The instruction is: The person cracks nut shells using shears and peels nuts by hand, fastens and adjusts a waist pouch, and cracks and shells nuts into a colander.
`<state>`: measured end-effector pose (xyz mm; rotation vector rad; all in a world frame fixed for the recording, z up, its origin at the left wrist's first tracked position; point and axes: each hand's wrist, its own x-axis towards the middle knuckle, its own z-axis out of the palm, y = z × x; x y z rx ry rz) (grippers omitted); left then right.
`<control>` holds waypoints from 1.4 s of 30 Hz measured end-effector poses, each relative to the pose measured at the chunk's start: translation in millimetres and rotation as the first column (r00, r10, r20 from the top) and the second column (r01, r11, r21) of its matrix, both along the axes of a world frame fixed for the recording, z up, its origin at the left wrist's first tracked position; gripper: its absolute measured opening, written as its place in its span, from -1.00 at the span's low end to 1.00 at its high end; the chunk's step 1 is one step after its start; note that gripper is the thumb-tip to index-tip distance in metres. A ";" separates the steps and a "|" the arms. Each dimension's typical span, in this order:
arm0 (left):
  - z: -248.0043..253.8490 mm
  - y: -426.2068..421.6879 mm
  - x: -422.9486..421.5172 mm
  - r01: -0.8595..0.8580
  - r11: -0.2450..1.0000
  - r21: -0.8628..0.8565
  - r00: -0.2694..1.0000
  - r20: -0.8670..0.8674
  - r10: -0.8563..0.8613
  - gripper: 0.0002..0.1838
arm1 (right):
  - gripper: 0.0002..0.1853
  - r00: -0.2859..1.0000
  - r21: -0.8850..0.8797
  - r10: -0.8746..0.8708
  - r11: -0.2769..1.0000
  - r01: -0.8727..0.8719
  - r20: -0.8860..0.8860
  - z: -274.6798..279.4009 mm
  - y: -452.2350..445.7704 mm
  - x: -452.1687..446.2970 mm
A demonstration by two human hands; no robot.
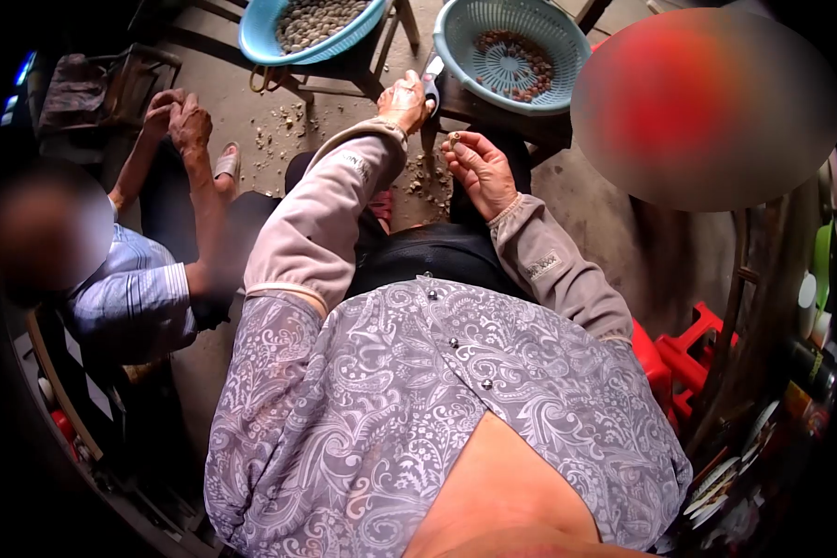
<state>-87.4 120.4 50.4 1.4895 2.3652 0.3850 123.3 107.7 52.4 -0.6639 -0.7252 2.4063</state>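
My left hand is closed around a small hand tool with a pale upper part and dark edges; its exact kind is unclear. My right hand pinches a small pale nut between thumb and fingertips, a little below and right of the tool. Beyond my left hand, a blue basin holds many round, light-brown nuts. Above my right hand, a pale blue-green colander contains reddish-brown kernels.
Broken shells litter the floor. Wooden stools support both containers. A co-worker in a checked shirt sits at left, hands together. A red plastic stool stands at right, near shelved items.
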 end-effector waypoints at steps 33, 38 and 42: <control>58.2 -120.9 25.0 0.047 0.993 0.105 0.540 0.834 -0.114 -0.83 | -0.82 0.961 0.346 0.202 0.902 -0.257 0.188 6.2 -11.5 -10.5; 50.1 -116.3 33.2 -0.065 0.996 0.061 0.601 0.799 -0.010 -0.88 | -0.81 0.952 0.343 0.232 0.894 -0.289 0.199 -2.9 -9.9 -13.8; 37.6 -115.0 37.6 -0.120 0.981 0.152 0.728 0.685 -0.018 -0.83 | -0.80 0.951 0.309 0.220 0.909 -0.280 0.215 1.5 -11.4 -17.1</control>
